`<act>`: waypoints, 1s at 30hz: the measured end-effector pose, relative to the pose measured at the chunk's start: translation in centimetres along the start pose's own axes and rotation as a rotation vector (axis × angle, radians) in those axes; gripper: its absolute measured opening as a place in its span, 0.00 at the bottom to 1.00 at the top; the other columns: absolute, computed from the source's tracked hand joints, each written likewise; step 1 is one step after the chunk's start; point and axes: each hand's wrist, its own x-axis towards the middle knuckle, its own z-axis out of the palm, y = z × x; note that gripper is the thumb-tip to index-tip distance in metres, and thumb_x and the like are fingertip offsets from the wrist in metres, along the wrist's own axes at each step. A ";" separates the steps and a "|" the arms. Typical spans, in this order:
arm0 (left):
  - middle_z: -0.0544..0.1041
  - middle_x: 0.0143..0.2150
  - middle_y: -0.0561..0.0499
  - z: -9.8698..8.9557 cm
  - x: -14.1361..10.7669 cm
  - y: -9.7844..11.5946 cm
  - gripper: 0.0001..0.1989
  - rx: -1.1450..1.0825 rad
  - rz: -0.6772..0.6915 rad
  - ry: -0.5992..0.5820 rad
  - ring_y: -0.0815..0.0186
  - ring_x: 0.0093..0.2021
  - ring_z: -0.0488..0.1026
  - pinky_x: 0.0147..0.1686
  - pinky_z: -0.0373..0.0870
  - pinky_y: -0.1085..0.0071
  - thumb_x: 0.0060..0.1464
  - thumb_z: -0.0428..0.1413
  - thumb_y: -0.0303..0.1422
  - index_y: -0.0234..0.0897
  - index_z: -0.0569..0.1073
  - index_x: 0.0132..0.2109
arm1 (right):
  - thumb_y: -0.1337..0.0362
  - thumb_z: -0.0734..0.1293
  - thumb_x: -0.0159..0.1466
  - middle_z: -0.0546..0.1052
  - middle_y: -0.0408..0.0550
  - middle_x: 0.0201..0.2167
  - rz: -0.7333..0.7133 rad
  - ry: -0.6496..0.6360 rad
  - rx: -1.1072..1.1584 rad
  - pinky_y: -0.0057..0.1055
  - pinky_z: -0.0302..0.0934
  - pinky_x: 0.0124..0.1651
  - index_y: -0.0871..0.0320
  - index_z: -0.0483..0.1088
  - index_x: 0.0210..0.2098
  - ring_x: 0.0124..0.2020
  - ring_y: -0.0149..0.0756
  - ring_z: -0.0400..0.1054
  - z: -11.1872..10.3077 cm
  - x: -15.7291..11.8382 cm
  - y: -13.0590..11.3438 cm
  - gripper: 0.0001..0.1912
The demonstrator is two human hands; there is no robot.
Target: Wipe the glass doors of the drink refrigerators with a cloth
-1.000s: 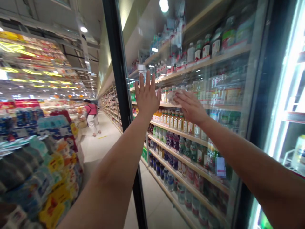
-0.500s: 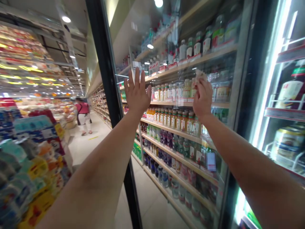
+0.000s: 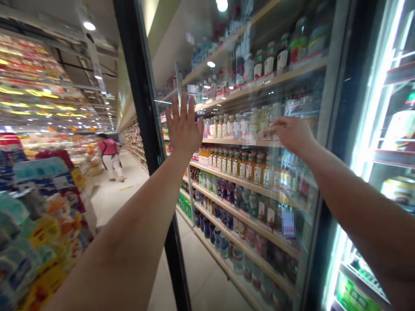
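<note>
A glass door [image 3: 139, 82] with a black frame stands in front of me, and rows of bottles [image 3: 243, 166] on shelves show in its glass. Flat against the pane, near the frame's left side, my left hand [image 3: 185, 129] is open with fingers spread and holds nothing. My right hand [image 3: 296, 133] is at the pane's right part, bent at the wrist, its fingers pointing left and drawn together. A crumpled pale cloth was in these fingers a moment earlier; now it is mostly hidden and blurred at the fingertips.
A lit cooler [image 3: 397, 155] with drinks stands at the right behind the door edge. Stacked packaged goods [image 3: 39, 233] fill the lower left. A person in a pink top [image 3: 110, 147] is in the aisle beyond. A bluish sticker-like rectangle [image 3: 288, 223] is on the glass.
My right hand has moved right and slightly down across the glass, turning so its fingers point left. My left hand stays almost in place. The person in the aisle has shifted a little.
</note>
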 end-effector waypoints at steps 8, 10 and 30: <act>0.42 0.77 0.52 0.2 0.1 0.2 0.35 0.072 -0.012 -0.020 0.61 0.77 0.30 0.76 0.28 0.55 0.67 0.42 0.45 0.35 0.51 0.75 | 0.64 0.57 0.71 0.62 0.52 0.69 -0.582 0.253 -0.046 0.56 0.48 0.74 0.53 0.58 0.68 0.75 0.50 0.44 9.2 -5.5 1.7 0.26; 0.41 0.77 0.53 0.4 0.2 0.1 0.35 0.049 -0.019 -0.016 0.63 0.76 0.28 0.75 0.26 0.56 0.67 0.40 0.47 0.36 0.50 0.75 | 0.67 0.55 0.71 0.63 0.50 0.69 -0.629 0.228 -0.042 0.53 0.49 0.74 0.51 0.53 0.71 0.74 0.46 0.49 8.6 -4.6 2.6 0.29; 0.37 0.76 0.71 1.3 0.4 -0.7 0.41 -0.038 -0.075 -0.101 0.80 0.71 0.11 0.72 0.11 0.63 0.62 0.35 0.55 0.40 0.44 0.75 | 0.66 0.56 0.72 0.64 0.57 0.69 -0.456 0.441 -0.067 0.63 0.49 0.72 0.57 0.62 0.68 0.76 0.53 0.44 9.8 -6.5 4.8 0.26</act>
